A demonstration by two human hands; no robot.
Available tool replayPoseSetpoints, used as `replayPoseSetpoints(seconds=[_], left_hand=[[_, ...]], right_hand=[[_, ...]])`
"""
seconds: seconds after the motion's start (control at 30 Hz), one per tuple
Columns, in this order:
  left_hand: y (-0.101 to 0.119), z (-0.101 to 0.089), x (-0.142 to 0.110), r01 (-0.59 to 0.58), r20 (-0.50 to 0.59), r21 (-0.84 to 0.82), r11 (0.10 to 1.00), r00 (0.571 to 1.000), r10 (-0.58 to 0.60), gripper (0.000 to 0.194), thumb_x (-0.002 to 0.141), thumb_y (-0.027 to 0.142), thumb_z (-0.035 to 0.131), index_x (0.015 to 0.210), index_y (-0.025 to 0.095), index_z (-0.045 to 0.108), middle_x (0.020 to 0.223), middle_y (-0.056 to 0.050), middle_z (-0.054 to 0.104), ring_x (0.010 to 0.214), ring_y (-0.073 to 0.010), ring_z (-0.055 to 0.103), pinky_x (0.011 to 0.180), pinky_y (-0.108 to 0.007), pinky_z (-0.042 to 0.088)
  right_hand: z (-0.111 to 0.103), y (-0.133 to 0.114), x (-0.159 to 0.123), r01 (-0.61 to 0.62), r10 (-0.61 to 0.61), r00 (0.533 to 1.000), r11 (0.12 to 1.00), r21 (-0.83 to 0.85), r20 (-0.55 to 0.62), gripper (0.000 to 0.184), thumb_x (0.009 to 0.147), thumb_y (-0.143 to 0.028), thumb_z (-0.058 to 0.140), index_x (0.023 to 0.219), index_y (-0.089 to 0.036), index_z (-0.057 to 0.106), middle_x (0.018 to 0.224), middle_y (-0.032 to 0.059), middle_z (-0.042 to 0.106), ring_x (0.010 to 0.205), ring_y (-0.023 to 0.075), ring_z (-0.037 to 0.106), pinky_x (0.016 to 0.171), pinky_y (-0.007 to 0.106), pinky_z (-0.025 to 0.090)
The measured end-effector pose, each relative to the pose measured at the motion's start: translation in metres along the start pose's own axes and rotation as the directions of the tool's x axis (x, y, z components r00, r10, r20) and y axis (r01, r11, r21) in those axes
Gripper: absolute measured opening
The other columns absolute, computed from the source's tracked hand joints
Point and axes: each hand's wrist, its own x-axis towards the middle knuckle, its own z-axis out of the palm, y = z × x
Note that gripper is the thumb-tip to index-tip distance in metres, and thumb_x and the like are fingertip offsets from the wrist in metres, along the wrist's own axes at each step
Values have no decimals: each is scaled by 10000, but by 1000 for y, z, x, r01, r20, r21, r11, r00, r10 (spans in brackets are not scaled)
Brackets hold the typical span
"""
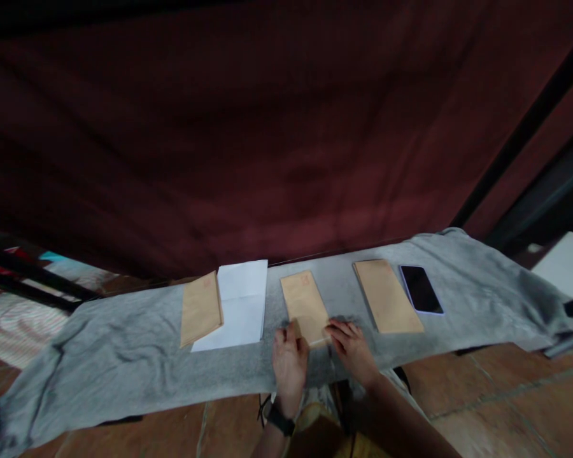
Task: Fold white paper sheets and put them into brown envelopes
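Note:
A brown paper envelope point(305, 299) with a small reddish mark near its far end lies in front of me on the grey cloth. My left hand point(289, 362), with a dark watch on the wrist, has its fingers curled on the envelope's near left corner. On the near right edge, the bent fingers of my right hand point(352, 348) pinch the same envelope. A thin pale strip shows along its near end, between the hands; whether it is paper or the flap's edge I cannot tell.
To the left, a stack of brown envelopes point(200, 312) partly overlaps creased white paper sheets point(242, 302). More brown envelopes point(389, 299) lie at right beside a phone point(421, 289). A grey cloth point(138, 343) covers the narrow surface; a dark red curtain point(286, 140) hangs behind it.

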Motion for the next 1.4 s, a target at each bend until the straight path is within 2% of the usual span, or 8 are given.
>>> replayPoseSetpoints(seconds=[0.13, 0.2, 0.4, 0.57, 0.77, 1.07, 1.27, 1.4], left_hand=[[16, 14, 18, -316, 0, 57, 947, 949, 317, 506, 1002, 297, 370, 1497, 222, 439, 1570, -126, 409, 1461, -315, 349, 1185, -518, 311], [25, 24, 39, -405, 47, 81, 911, 914, 402, 543, 1000, 334, 398, 1526, 199, 394, 1644, -116, 298, 1530, -317, 203, 1232, -548, 206], [38, 42, 116, -371, 116, 207, 905, 928, 353, 579, 998, 367, 401, 1531, 141, 383, 1643, -144, 292, 1541, -328, 168, 1241, -576, 129], [31, 51, 139, -392, 124, 248, 886, 920, 372, 568, 1007, 405, 401, 1522, 165, 411, 1642, -125, 296, 1538, -326, 182, 1246, -575, 127], [10, 56, 115, -506, 124, 314, 803, 861, 494, 560, 1033, 375, 350, 1556, 177, 331, 1633, -90, 325, 1526, -263, 240, 1245, -527, 241], [-30, 31, 20, -679, 165, 256, 689, 733, 660, 609, 1021, 316, 439, 1588, 250, 226, 1623, -35, 347, 1510, -217, 285, 1214, -475, 354], [-33, 19, 5, -679, 156, 210, 704, 734, 661, 565, 973, 230, 543, 1512, 323, 402, 1585, 4, 422, 1470, -218, 375, 1185, -482, 409], [-29, 16, 6, -670, 141, 169, 723, 742, 655, 480, 966, 213, 558, 1429, 331, 521, 1527, 17, 505, 1435, -221, 435, 1168, -495, 436]], right_hand=[[2, -2, -1, -8, 8, 1000, 999, -35, 4, 404, 936, -136, 458, 1219, -314, 684, 1338, 34, 642, 1150, 238, 572, 1003, 431, 423], [3, -2, -1, -20, 20, 1000, 998, -52, -3, 405, 928, -130, 462, 1207, -314, 691, 1328, 39, 648, 1142, 241, 577, 1000, 432, 427], [0, -4, -2, 10, -10, 1000, 1000, -29, 0, 329, 968, -211, 482, 1202, -344, 671, 1305, 31, 660, 1115, 238, 598, 970, 418, 451], [3, -4, -3, 22, -23, 999, 999, -40, -35, 339, 964, -222, 505, 1231, -373, 648, 1304, 27, 662, 1086, 240, 618, 929, 398, 467], [4, 0, -3, 21, -22, 1000, 993, -113, -9, 327, 952, -222, 525, 1215, -365, 656, 1326, -16, 654, 1106, 221, 615, 944, 374, 469], [11, 2, -6, 36, -42, 998, 987, -155, -36, 354, 952, -174, 500, 1239, -314, 655, 1331, 16, 655, 1151, 225, 606, 973, 411, 471], [5, 9, 10, 78, -79, 997, 993, -92, -8, 323, 991, -206, 447, 1176, -295, 696, 1279, 28, 688, 1129, 211, 630, 973, 407, 485], [5, 9, 45, 211, -202, 976, 970, -124, 82, 395, 1033, -268, 382, 1361, -231, 599, 1430, 62, 600, 1317, 202, 538, 1093, 408, 434]])
